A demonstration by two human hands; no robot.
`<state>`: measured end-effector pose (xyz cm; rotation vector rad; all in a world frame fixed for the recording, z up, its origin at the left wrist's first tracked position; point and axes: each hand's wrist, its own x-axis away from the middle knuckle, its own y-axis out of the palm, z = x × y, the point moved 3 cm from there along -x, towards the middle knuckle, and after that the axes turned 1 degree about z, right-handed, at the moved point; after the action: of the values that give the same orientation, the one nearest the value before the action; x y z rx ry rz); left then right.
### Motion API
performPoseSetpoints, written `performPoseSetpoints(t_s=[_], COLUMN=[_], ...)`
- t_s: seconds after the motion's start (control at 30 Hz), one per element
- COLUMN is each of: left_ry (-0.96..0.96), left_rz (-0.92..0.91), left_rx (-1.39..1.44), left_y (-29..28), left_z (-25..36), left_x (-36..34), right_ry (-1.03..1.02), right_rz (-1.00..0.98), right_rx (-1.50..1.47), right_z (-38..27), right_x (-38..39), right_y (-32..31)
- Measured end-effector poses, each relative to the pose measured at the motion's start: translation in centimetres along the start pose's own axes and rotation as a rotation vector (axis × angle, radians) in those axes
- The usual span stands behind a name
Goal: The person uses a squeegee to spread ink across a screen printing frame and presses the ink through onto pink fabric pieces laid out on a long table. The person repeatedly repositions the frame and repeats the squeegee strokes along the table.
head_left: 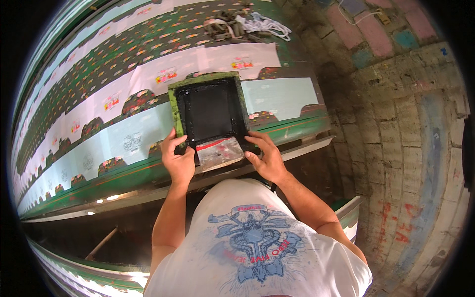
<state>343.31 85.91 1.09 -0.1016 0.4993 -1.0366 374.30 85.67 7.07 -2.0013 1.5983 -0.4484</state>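
A screen printing frame [174, 110] with a green-stained rim and a dark mesh lies over the near row of pale cloth pieces on the long table. My left hand [178, 161] grips its near left corner, thumb on the inner side and fingers at the outer edge. On the opposite near corner, my right hand [268, 157] holds the frame with fingers bent and thumb low. Between both hands a wide, stained squeegee [220, 155] rests tilted at the frame's near end, with red ink along its upper edge. The cloth under the frame is hidden.
Light blue cloth pieces [282, 95] and a pinkish row [198, 60] with small printed figures lie along the green table [297, 127]. A heap of dark scraps and white cord [264, 25] sits at the far end. A metal rail [302, 154] edges the table; brick floor [378, 126] lies right.
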Motion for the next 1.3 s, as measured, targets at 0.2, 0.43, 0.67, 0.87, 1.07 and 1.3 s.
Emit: performPoseSetpoints(t_s=[0.2, 0.43, 0.67, 0.87, 1.07, 1.3], left_ry=[0.051, -0.006, -0.138, -0.223, -0.215, -0.197], left_rz=[0.009, 0.039, 0.006, 0.019, 0.013, -0.012], left_rx=[0.096, 0.162, 0.236, 0.306, 0.208, 0.117], left_y=[9.7, 21.8, 25.5, 26.0, 26.6, 26.5], left_z=[4.8, 7.1, 8.8, 8.0, 7.9, 8.5], left_x=[2.2, 5.9, 7.4, 7.6, 7.3, 7.3], right_ry=[-0.004, -0.053, -0.305, -0.529, -0.590, -0.468], right_rz=[0.065, 0.066, 0.026, -0.220, -0.362, -0.609], right_rx=[-0.193, -0.129, 0.127, 0.289, 0.456, 0.351], right_z=[7.8, 15.2, 15.1, 11.1, 10.0, 9.6], right_x=[2.0, 2.4, 1.2, -1.3, -3.5, -11.9], right_y=[-7.4, -17.9, -21.5, -20.4, -20.0, -22.2])
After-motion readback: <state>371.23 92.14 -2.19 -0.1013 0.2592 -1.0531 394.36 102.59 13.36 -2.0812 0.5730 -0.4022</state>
